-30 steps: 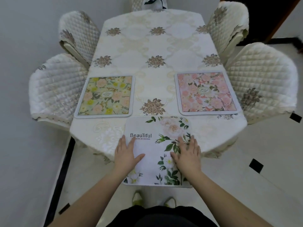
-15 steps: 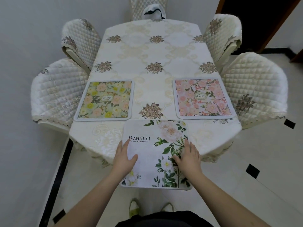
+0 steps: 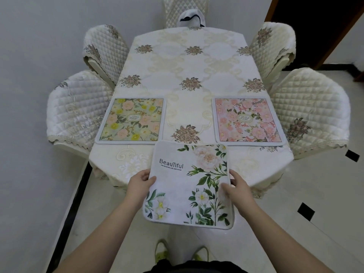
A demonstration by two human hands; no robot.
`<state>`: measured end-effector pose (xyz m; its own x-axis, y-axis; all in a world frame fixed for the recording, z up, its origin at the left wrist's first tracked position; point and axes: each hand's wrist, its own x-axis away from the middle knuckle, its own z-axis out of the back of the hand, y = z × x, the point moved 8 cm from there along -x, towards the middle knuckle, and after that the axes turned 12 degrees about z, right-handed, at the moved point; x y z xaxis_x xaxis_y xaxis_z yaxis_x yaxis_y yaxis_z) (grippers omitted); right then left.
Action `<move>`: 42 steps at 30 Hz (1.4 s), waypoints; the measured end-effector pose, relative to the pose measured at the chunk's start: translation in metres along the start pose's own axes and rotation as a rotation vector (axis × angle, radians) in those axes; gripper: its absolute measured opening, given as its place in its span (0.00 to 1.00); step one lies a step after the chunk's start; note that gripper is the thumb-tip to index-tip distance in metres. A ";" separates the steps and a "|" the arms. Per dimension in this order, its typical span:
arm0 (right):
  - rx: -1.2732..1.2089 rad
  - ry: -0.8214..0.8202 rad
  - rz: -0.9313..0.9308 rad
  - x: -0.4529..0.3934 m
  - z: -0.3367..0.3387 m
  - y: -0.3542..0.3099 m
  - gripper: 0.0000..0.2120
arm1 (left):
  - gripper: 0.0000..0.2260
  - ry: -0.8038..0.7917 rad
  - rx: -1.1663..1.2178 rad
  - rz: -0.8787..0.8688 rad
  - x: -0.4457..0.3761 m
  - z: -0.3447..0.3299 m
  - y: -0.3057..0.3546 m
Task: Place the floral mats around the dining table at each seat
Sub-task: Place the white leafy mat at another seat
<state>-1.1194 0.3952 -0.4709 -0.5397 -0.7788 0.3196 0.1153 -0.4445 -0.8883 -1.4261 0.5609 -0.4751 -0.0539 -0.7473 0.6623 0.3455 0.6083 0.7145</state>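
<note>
From the head camera: no longer pressed flat on top as a second ago, left hand (image 3: 138, 185) and right hand (image 3: 237, 188) now pinching the side edges of the white square fabric mat printed with green leaves and "BeauTiful" (image 3: 189, 184), thumbs on top. Far half lying on the near end of the cream embroidered-cloth desk (image 3: 193, 66), near half overhanging above the floor. Already flat on the desk, well apart: yellow-green floral mat (image 3: 131, 120) left, pink floral mat (image 3: 248, 120) right.

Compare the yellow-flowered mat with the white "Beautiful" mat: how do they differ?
The yellow-flowered mat lies flat and untouched; the white mat overhangs the table's near edge, held by left hand and right hand. Yellow's flowers fill it; white's leave bare ground with lettering. Both are squarish.
</note>
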 end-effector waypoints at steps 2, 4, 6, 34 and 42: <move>-0.025 -0.026 0.003 -0.001 -0.001 -0.003 0.25 | 0.11 0.023 -0.019 -0.035 0.004 0.003 0.008; -0.026 -0.037 0.037 -0.002 0.000 -0.011 0.26 | 0.11 0.042 -0.035 -0.064 0.009 0.006 0.016; -0.018 -0.035 0.070 -0.004 0.002 -0.021 0.25 | 0.11 0.049 -0.039 -0.088 0.015 0.012 0.025; 0.060 -0.421 0.404 0.093 -0.271 -0.217 0.25 | 0.21 0.372 0.313 -0.186 0.108 0.343 -0.056; 0.014 -0.505 0.420 0.158 -0.403 -0.250 0.22 | 0.20 0.515 0.337 -0.202 0.139 0.488 -0.114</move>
<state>-1.5692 0.5615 -0.3310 0.0110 -0.9978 0.0648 0.2433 -0.0602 -0.9681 -1.9305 0.5183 -0.3543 0.3984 -0.8374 0.3741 0.0576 0.4299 0.9010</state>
